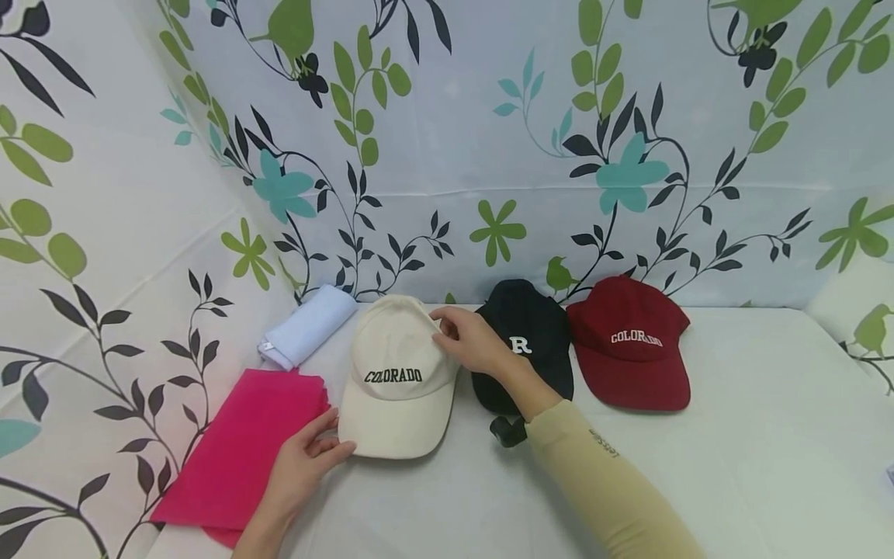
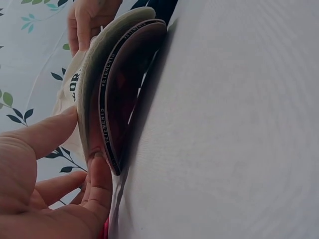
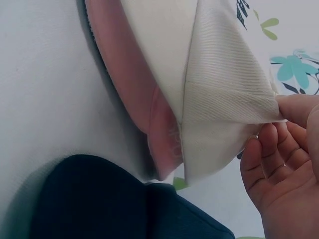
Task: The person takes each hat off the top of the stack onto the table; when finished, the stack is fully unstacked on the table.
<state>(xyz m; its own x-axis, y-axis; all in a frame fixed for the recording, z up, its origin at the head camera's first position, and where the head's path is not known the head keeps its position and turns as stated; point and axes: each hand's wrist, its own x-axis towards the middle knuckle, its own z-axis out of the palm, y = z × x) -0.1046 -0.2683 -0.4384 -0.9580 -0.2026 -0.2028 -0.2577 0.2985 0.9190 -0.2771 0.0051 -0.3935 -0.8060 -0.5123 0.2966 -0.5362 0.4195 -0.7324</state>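
Note:
My left hand pinches the brim edge of a cream baseball cap lettered COLORADO, thumb on top and fingers beneath. With my right hand I pinch the same cap's crown at its upper right side. Under the cream cap lies a pink cap, seen in the right wrist view. The left wrist view shows that lower brim with a black edge tape reading VETEMENTS. A black cap with a white R sits just right, partly behind my right forearm. Beyond it lies a dark red COLORADO cap.
A folded bright pink cloth lies at the left, close to my left forearm. Behind it is a rolled light blue cloth. A leaf-patterned sheet hangs behind the white table surface.

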